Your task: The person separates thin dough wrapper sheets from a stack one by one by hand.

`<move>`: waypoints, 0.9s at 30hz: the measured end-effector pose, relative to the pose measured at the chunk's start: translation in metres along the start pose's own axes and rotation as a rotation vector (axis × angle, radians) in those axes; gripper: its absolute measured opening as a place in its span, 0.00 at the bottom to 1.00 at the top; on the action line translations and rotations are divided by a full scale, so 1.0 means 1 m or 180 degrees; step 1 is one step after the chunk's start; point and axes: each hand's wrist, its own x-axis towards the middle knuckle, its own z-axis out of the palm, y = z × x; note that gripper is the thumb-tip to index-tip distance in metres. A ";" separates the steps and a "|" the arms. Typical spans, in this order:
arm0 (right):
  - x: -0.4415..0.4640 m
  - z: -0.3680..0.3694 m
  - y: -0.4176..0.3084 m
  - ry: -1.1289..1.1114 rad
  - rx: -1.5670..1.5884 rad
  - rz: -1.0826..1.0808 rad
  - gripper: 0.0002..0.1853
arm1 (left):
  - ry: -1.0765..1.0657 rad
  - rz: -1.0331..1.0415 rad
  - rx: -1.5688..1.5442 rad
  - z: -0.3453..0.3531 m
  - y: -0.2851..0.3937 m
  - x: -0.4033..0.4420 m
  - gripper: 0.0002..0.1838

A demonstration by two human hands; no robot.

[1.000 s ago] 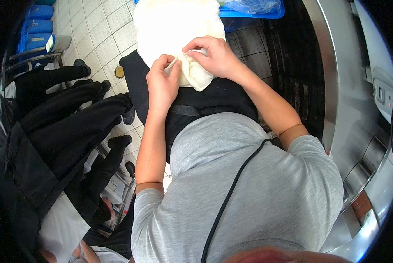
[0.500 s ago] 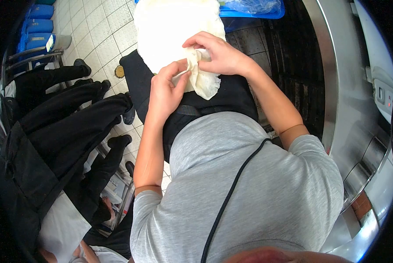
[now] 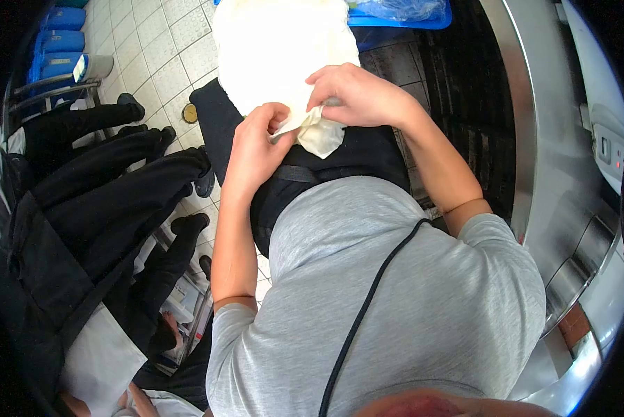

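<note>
A thin, limp cream-coloured sheet [image 3: 321,140] hangs crumpled over my lap, its lower end loose. My left hand [image 3: 257,144] pinches one edge between thumb and curled fingers. On the other side, my right hand [image 3: 365,97] grips the same sheet, fingertips bent down onto it. Just beyond both hands spreads a large, glaringly bright whitish mass [image 3: 284,55], too overexposed for me to tell what it is. It reaches over my black-clad knees.
A blue tray [image 3: 433,19] with clear plastic in it stands beyond the white mass. Several people in black trousers [image 3: 124,174] are at my left. A steel counter [image 3: 534,125] runs along my right. Blue containers [image 3: 63,40] stand far left on the tiled floor [image 3: 169,87].
My right hand has shifted slightly right, and the fingers of both hands have changed their grip. The sheet's hanging part is bunched differently and looks smaller.
</note>
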 end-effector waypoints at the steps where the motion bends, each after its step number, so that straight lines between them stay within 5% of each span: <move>1: 0.000 -0.001 0.001 -0.0088 0.0042 -0.0026 0.13 | 0.0006 -0.0004 0.0001 0.000 -0.003 -0.001 0.13; 9: -0.004 0.007 0.008 -0.0152 0.0085 -0.0150 0.21 | 0.0354 0.0974 0.0447 0.010 0.006 -0.005 0.12; 14: -0.006 0.028 0.000 0.0361 -0.0140 -0.0033 0.18 | 0.0107 0.0788 0.0486 0.008 0.018 -0.009 0.10; 19: -0.006 0.022 0.005 0.0212 -0.0433 -0.0332 0.06 | -0.0040 0.0548 0.0181 0.008 0.020 -0.009 0.08; 27: -0.010 -0.002 0.002 -0.0302 -0.0072 -0.0274 0.08 | -0.0243 0.0187 -0.0577 0.011 0.030 -0.015 0.08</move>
